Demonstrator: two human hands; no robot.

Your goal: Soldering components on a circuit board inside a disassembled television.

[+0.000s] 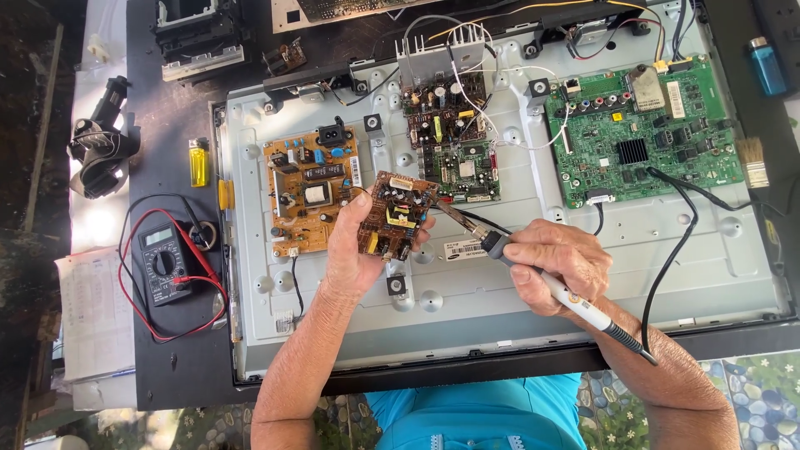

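left hand (pixel 354 250) is up over the open tv back panel (pixel 500 300), fingers curled tight around a small brown circuit board (pixel 398 215), holding it tilted, components facing up. right hand (pixel 554 268) grips a soldering iron (pixel 542 279) like a pen, fingers closed on the white handle, and the tip sits right at the small board's right edge. whether it touches, can't tell. just left of that small board, an orange power supply board (pixel 308 190) lies screwed to the panel. above it, a dark board with a heatsink (pixel 446 117). well to the right, a green mainboard (pixel 642 133). off the panel's left edge, a black multimeter (pixel 162 262) with red leads and a yellow lighter (pixel 198 162).
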